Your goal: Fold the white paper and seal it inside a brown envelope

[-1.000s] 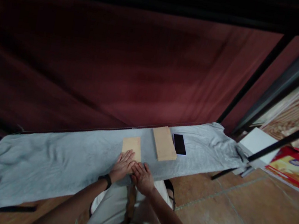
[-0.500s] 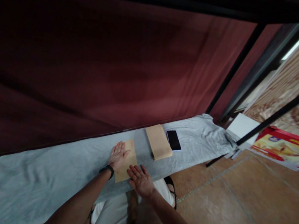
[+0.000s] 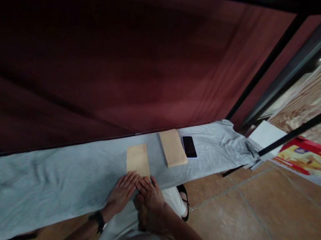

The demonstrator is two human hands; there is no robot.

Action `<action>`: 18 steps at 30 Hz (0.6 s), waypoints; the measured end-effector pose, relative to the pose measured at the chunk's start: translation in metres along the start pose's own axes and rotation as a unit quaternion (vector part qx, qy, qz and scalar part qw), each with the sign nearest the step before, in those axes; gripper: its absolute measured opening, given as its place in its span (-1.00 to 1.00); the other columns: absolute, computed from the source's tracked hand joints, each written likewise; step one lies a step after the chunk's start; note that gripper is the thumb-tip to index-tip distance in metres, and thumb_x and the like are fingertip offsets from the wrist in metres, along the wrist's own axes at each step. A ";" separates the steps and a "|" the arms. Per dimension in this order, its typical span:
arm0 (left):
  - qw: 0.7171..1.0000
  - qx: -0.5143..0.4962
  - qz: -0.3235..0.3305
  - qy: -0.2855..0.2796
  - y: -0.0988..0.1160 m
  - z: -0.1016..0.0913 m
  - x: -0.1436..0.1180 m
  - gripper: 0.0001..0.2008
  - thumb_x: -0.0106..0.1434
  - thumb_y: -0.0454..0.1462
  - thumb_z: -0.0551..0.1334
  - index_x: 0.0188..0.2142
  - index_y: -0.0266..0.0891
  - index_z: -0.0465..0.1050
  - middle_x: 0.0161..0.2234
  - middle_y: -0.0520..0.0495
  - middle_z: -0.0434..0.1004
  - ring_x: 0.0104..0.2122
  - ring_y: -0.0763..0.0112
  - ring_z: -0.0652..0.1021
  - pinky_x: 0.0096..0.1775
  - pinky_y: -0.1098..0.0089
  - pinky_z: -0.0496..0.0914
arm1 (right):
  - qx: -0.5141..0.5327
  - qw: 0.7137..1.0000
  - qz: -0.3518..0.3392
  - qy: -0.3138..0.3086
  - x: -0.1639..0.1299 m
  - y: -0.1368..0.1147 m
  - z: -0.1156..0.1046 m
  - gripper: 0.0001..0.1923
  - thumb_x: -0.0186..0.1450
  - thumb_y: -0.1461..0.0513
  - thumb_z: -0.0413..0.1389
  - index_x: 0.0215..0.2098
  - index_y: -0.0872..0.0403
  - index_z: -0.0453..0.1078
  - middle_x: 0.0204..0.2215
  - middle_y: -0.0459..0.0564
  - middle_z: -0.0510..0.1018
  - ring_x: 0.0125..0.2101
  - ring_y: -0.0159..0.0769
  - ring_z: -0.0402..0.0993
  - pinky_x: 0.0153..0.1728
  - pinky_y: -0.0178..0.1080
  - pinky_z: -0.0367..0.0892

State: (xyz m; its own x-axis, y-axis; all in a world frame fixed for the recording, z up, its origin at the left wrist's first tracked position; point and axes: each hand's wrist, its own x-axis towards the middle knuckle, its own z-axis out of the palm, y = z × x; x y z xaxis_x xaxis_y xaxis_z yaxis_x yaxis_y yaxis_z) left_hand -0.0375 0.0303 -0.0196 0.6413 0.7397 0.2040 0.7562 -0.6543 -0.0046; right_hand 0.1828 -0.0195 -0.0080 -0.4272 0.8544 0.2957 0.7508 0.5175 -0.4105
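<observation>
Both hands lie flat at the near end of a small tan envelope point(image 3: 138, 161) that rests on a long surface point(image 3: 48, 175) covered with grey cloth. The left hand point(image 3: 121, 191) is open, its fingers stretched forward and close together, and the fingertips touch the near edge of the envelope. The right hand point(image 3: 151, 195) is just beside it, also open and palm down, with the fingers a little spread; neither hand pinches anything. Pressing flat like this probably keeps the paper smooth against the soft cloth. Farther along the surface lies a stack of tan envelopes point(image 3: 173, 148), and a dark phone point(image 3: 189, 146) lies just beside the stack, apart from the hands.
</observation>
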 end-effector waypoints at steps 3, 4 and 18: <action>0.999 0.002 0.033 0.009 0.009 -0.015 -0.023 -0.41 0.52 -0.11 -0.04 0.47 -0.21 0.01 0.39 -0.13 0.24 0.39 0.28 0.24 0.38 0.15 0.06 | -0.002 1.000 0.014 -0.006 -0.006 -0.009 0.003 -0.45 0.53 0.10 -0.02 0.43 0.06 0.13 0.36 0.07 0.32 0.37 -0.12 0.17 0.41 0.08 0.01; 0.999 0.002 0.035 0.011 0.011 -0.019 -0.026 -0.40 0.52 -0.09 -0.02 0.47 -0.22 0.02 0.39 -0.14 0.25 0.38 0.27 0.26 0.37 0.16 0.08 | -0.004 1.000 0.020 -0.007 -0.006 -0.011 0.003 -0.45 0.52 0.11 -0.01 0.42 0.06 0.14 0.35 0.07 0.33 0.36 -0.12 0.18 0.41 0.07 0.02; 0.998 -0.038 -0.044 -0.023 0.021 -0.031 -0.047 -0.38 0.49 -0.03 -0.03 0.40 -0.31 0.19 0.37 -0.28 0.27 0.35 0.10 0.32 0.32 0.04 0.24 | 0.002 0.997 0.073 0.024 -0.025 0.003 -0.018 -0.52 0.51 0.21 -0.03 0.37 0.05 0.25 0.34 0.07 0.35 0.34 -0.13 0.24 0.41 0.09 0.00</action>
State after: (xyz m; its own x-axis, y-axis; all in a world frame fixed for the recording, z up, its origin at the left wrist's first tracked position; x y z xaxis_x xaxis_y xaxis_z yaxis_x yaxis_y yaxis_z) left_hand -0.0557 -0.0230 0.0013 0.5795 0.7999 0.1560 0.7988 -0.5954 0.0862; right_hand 0.2044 -0.0403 -0.0011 -0.2889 0.9177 0.2728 0.8016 0.3876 -0.4551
